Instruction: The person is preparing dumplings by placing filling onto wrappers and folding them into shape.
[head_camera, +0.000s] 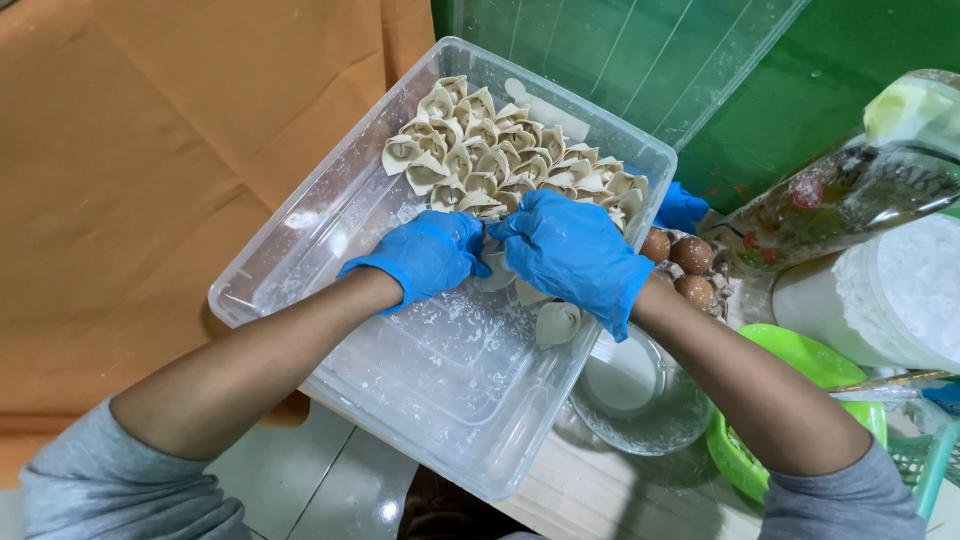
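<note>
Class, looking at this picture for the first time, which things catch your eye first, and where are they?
Two hands in bright blue gloves, left and right, meet at the centre over a clear plastic tub. Behind them, rows of pale folded dumplings fill the tub's far end. Brown eggs sit just right of it.

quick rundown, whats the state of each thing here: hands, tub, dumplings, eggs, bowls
left hand: gloved in blue, fingers on a dumpling
right hand: gloved in blue, meets the left over the same dumpling
clear plastic tub: open, floury, near half bare
folded dumplings: raw, packed in rows at the far end
loose dumpling: lying apart by the tub's right wall
brown eggs: whole, unbroken
glass bowl: upright, floury
green bowl: upright, partly hidden
</note>
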